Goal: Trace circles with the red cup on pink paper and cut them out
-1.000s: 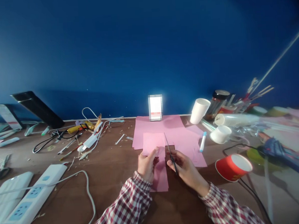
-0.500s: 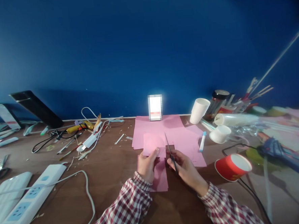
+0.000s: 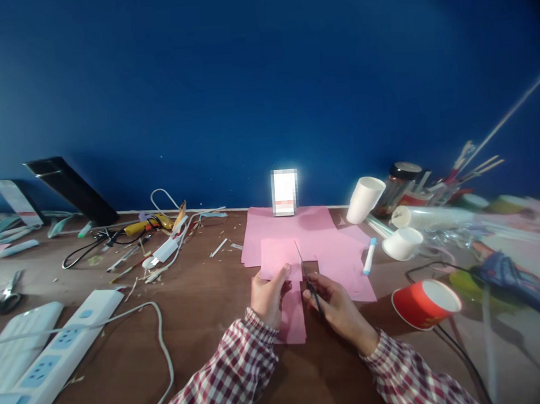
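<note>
The left hand (image 3: 267, 296) pinches the near side of the small pink sheet (image 3: 276, 255), while the right hand (image 3: 333, 302) curls its fingers round scissors (image 3: 313, 295) pointing far and slightly left along the sheet's right edge, possibly touching it.

It's dim in here, the blue wall (image 3: 244, 75) deep and murky except for a paler wash toward its left end. At its foot a white rectangle (image 3: 284, 192) glares, haloed and broken into coarse squares. I can't tell where the main light sits. The pink paper (image 3: 276, 255) catches a soft glow, and the table (image 3: 207, 364) darkens between the sleeves (image 3: 243, 356). The middle looks fairly clear; rightward, the plastic wrapping (image 3: 450, 232) and blue bundle (image 3: 507, 270) smear and stretch, and the upper right corner falls to black.
</note>
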Demonstrator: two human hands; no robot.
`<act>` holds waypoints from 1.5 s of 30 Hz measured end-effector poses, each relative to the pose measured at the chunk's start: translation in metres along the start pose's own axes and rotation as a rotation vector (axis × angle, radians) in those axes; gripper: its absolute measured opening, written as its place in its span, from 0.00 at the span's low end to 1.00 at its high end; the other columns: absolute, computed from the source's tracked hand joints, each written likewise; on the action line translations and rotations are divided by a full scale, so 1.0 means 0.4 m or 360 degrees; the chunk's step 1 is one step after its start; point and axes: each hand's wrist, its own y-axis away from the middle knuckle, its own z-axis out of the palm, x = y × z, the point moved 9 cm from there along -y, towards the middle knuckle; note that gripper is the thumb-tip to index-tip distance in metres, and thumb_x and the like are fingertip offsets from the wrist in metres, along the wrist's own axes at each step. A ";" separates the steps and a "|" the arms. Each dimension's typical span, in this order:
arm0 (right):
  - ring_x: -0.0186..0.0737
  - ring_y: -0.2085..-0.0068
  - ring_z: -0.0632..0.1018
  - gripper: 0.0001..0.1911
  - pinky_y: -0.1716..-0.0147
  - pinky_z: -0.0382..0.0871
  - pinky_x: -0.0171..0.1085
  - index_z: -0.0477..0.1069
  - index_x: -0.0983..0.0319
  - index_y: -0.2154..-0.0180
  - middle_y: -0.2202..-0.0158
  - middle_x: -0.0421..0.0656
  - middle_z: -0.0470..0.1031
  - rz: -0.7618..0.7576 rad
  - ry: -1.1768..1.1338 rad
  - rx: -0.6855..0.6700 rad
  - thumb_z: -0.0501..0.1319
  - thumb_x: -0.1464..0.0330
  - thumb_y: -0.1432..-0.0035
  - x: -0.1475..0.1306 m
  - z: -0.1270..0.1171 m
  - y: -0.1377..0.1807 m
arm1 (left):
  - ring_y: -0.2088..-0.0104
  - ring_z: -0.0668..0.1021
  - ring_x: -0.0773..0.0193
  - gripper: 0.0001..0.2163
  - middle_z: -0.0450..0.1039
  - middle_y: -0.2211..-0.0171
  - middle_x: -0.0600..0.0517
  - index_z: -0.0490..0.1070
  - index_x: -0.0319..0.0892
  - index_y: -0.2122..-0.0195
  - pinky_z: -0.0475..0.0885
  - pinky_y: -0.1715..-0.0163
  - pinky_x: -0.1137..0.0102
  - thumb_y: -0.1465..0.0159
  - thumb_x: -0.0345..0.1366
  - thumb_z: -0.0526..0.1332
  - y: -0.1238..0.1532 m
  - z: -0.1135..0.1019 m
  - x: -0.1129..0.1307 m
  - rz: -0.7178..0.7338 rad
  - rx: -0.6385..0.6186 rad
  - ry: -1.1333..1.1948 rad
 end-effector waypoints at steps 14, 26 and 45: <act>0.36 0.68 0.72 0.17 0.69 0.67 0.33 0.69 0.62 0.54 0.68 0.41 0.73 -0.0006 -0.0031 -0.0007 0.62 0.61 0.44 -0.003 0.003 -0.001 | 0.82 0.71 0.71 0.13 0.71 0.79 0.55 0.72 0.39 0.71 0.65 0.83 0.77 0.55 0.39 0.71 0.006 -0.005 -0.001 -0.0038 0.0047 -0.0057; 0.36 0.68 0.73 0.17 0.69 0.68 0.34 0.70 0.62 0.54 0.69 0.41 0.72 -0.0014 -0.0013 -0.0012 0.62 0.62 0.44 -0.015 0.004 0.000 | 0.81 0.71 0.71 0.16 0.73 0.77 0.53 0.72 0.38 0.70 0.67 0.81 0.77 0.57 0.40 0.71 0.004 -0.002 -0.001 -0.0007 0.0012 -0.0024; 0.37 0.70 0.73 0.19 0.70 0.70 0.35 0.72 0.62 0.56 0.69 0.43 0.74 0.0039 -0.0027 0.0012 0.64 0.59 0.47 -0.014 0.007 0.000 | 0.83 0.70 0.72 0.16 0.72 0.78 0.54 0.73 0.38 0.69 0.64 0.84 0.77 0.57 0.40 0.71 0.004 -0.014 -0.006 -0.0054 0.0104 -0.0069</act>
